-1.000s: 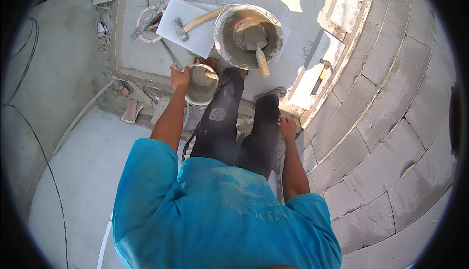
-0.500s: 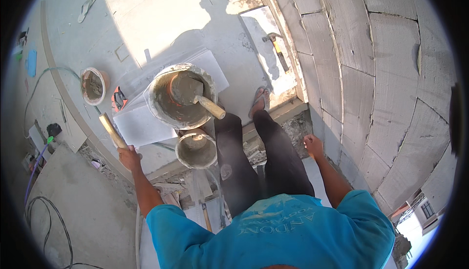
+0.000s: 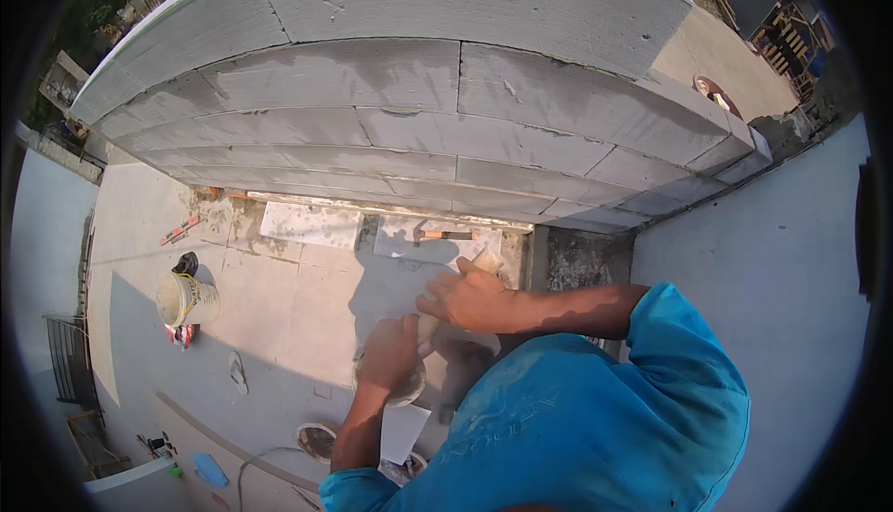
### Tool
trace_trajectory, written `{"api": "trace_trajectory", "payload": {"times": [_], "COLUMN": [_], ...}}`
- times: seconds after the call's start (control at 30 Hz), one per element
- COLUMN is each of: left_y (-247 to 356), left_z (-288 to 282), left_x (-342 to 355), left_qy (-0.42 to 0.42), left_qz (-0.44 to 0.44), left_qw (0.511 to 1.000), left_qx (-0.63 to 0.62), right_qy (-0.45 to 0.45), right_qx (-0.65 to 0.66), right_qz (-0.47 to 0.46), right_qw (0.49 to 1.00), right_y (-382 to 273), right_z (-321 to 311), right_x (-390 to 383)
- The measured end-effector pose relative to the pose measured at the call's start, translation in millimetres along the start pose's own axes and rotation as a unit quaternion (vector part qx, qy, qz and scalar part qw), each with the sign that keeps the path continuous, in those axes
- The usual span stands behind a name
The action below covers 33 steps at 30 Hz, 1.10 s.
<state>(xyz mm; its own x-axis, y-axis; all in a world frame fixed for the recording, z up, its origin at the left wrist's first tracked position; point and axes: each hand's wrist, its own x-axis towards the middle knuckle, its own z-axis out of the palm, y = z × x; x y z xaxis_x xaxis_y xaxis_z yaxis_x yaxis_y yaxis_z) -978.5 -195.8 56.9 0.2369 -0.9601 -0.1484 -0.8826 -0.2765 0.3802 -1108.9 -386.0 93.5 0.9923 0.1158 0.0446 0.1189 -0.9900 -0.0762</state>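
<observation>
Head view, the only one. My gaze has swung: a half second ago I was over the buckets by my feet; now the grey block wall fills the upper part. Bigger change is at the hands. Earlier my left held a wooden-handled tool out to the side and my right hung by the leg with nothing in it. Now the two have met in front of my chest.

Left hand above the mortar bucket: fingers bent, gripping, it seems, a pale handle that shows just beside the knuckles. Right hand next to it, fingers curved across the same line; cannot tell whether they clench or only touch. Past them a tan end sticks out. Handle and end line up, so probably one tool, though my own hand covers the middle.

So, as I judge it, both hands are now occupied at one tool, neither working the wall.

Claw hammer lies where it was, on the white board at the wall's foot, well apart from my fingers. White sheet on the floor beside the bucket; small pail to its left.
</observation>
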Motion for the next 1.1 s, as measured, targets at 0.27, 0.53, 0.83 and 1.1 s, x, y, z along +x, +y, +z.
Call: {"api": "trace_trajectory", "payload": {"times": [0.27,0.53,0.83,1.1], "left_y": [87,47,50,37], "left_z": [-246,-377,-386,-380], "left_x": [219,366,370,372], "left_qy": [0.442,0.312,0.271,0.323], "left_qz": [0.245,0.080,0.041,0.101], "left_qw": [0.856,0.903,0.906,0.882], "left_qx": [0.110,0.284,0.322,0.328], "right_qy": [0.294,0.714,0.457,0.577], "right_qx": [0.254,0.564,0.682,0.425], "right_qz": [0.475,0.302,0.383,0.438], "right_qw": [0.790,0.284,0.422,0.542], "right_y": [84,221,245,209], "right_z": [-37,-152,-154,-119], "right_x": [-204,-288,-214,-234]}}
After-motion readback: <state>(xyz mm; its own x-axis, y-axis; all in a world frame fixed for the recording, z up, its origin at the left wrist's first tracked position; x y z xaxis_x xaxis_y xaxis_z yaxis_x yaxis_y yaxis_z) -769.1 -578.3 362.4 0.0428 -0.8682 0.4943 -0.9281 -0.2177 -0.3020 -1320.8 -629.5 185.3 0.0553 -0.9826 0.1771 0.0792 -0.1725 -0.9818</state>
